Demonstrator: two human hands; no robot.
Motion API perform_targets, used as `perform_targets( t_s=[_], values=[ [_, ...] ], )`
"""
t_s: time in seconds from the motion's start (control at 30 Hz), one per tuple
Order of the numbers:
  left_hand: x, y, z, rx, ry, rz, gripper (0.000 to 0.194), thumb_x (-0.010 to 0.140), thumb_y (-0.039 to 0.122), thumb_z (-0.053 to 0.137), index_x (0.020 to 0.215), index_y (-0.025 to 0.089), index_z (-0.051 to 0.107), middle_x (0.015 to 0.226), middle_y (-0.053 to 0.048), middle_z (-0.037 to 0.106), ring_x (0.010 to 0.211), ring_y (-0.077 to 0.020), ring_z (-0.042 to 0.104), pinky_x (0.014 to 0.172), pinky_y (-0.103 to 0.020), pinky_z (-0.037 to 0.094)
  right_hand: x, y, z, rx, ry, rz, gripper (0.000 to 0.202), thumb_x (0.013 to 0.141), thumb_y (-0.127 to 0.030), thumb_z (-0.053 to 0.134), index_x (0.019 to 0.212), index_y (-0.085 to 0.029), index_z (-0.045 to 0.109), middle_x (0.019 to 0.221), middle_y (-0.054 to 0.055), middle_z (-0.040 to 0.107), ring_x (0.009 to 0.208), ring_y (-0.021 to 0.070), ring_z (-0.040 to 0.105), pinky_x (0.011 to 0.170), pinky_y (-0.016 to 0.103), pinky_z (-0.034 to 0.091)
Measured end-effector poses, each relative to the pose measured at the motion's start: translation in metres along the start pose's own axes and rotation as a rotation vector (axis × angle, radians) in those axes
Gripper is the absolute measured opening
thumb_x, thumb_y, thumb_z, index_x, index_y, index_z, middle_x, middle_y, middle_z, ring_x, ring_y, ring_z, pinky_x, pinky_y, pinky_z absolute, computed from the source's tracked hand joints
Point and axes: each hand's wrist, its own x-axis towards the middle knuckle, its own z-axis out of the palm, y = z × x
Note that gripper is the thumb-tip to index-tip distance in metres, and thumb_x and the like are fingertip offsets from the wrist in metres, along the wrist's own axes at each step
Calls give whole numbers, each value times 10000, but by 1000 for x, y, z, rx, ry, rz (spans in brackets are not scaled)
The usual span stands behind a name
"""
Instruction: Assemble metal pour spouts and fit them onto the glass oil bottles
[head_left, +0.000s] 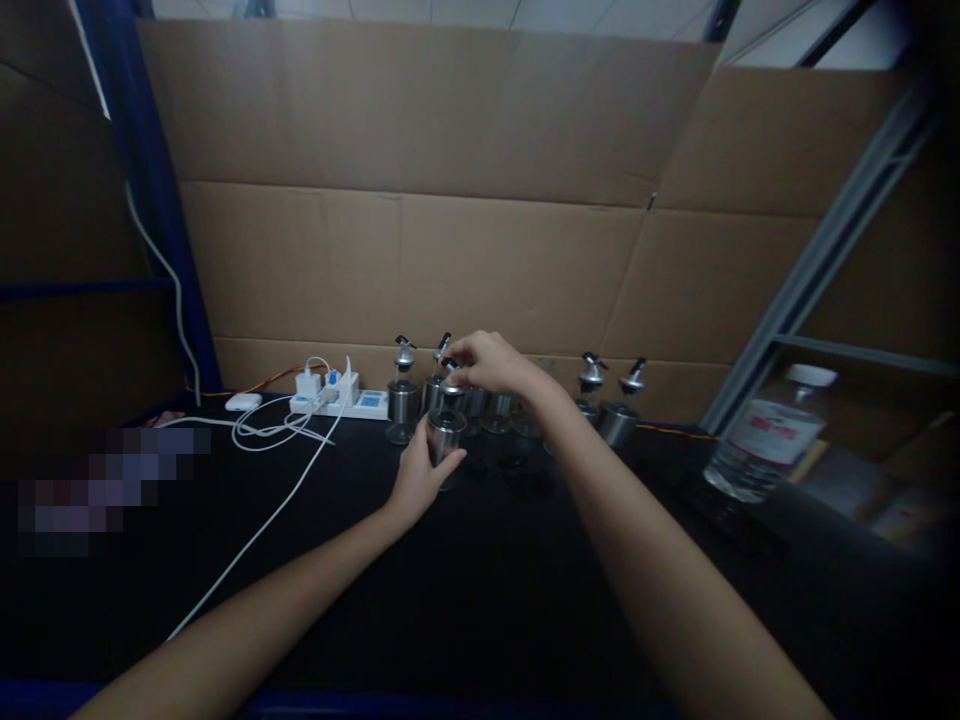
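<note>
Reference: the steel-sleeved bottle (445, 428) is the clock centre, with 12 o'clock pointing away from the operator; it stands upright or nearly so over the black tabletop (487, 600), in front of a row of similar bottles (403, 402).

Grip status: the left hand (414, 476) is wrapped around the sleeve from the 8 o'clock side; the right hand (491, 362) reaches in from 4 o'clock, its grip closed about the pour spout (451, 391) at the bottle's top; whether the spout is fully seated, and whether the base bears on the tabletop, cannot be told.

Cautions: a sideways pull by the right hand could tilt the bottle or cock the spout in the neck; a slack left grip could let the smooth sleeve slip or rotate; swinging either wrist towards 12 o'clock could topple a neighbouring bottle; drift towards 10 o'clock risks contact with the power strip (371, 405); the water bottle (766, 440), at 3 o'clock, is well apart and presents little hazard.
</note>
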Motion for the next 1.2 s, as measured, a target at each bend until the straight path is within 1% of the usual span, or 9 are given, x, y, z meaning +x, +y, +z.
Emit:
perform_targets(
  t_s=[0.13, 0.23, 0.4, 0.5, 0.67, 0.8, 0.97, 1.1, 1.2],
  values=[
    [-2, 6, -6, 219, 2, 183, 751, 729, 279, 511, 1295, 111, 47, 1337, -180, 196, 1224, -244, 222, 979, -402, 246, 1, 1, 2, 47, 2, 14, 291, 615, -140, 579, 903, -137, 622, 648, 22, 599, 564, 91, 505, 539, 201, 351],
    [-1, 14, -16, 427, -119, 443, 629, 757, 146, 430, 1297, 136, 109, 1376, -139, 68, 1259, -236, 80, 999, -420, 200, 4, 6, 6, 39, 54, 1, 274, 618, -103, 553, 881, -141, 623, 693, 32, 613, 597, 100, 524, 557, 199, 362],
    [3, 13, -21, 665, -401, 711, 441, 716, 54, 424, 1139, 177, 429, 1332, -109, 258, 1256, -237, 104, 986, -517, 104, 15, 23, 21, -41, 161, -14, 279, 627, -100, 546, 888, -164, 622, 807, 51, 632, 720, 131, 550, 632, 210, 377],
    [3, 6, -17, 713, -453, 704, 316, 721, 92, 439, 1014, 162, 535, 1212, -119, 440, 1240, -235, 182, 981, -535, 39, 21, 32, 29, -56, 217, -45, 298, 670, -141, 527, 957, -197, 589, 887, 45, 627, 792, 140, 550, 683, 227, 379],
    [4, -3, -14, 662, -464, 640, 254, 734, 117, 438, 933, 173, 585, 1137, -100, 512, 1229, -220, 221, 982, -523, 64, 29, 48, 30, 47, 273, -98, 304, 798, -246, 397, 1077, -193, 505, 1017, 43, 589, 884, 122, 531, 767, 234, 374],
    [4, -4, -14, 627, -471, 623, 244, 740, 123, 433, 917, 178, 593, 1098, -92, 538, 1214, -216, 256, 982, -523, 66, 31, 71, 36, -29, 439, 107, 352, 826, -136, 256, 1117, -112, 453, 1070, 101, 553, 962, 143, 496, 815, 256, 352],
    [3, 0, -16, 644, -459, 617, 235, 750, 138, 428, 918, 188, 584, 1012, -73, 552, 1094, -214, 399, 975, -501, 148, 23, 86, 57, -345, 215, 155, 323, 761, -148, 394, 1072, -145, 479, 1045, 131, 549, 980, 237, 464, 797, 344, 336],
    [2, 3, -17, 634, -323, 487, 230, 767, 150, 397, 932, 170, 557, 911, -69, 519, 890, -182, 472, 818, -366, 388, 22, 84, 64, -351, 229, 166, 269, 775, -245, 415, 1011, -131, 471, 1010, 141, 535, 950, 236, 469, 779, 348, 337],
    [3, 0, -17, 649, -229, 372, 206, 781, 167, 377, 886, 162, 554, 858, -63, 503, 836, -179, 462, 763, -335, 407, 21, 85, 63, -291, 227, 160, 240, 763, -262, 444, 965, -133, 468, 960, 125, 534, 896, 204, 492, 738, 302, 358]
  ],
)
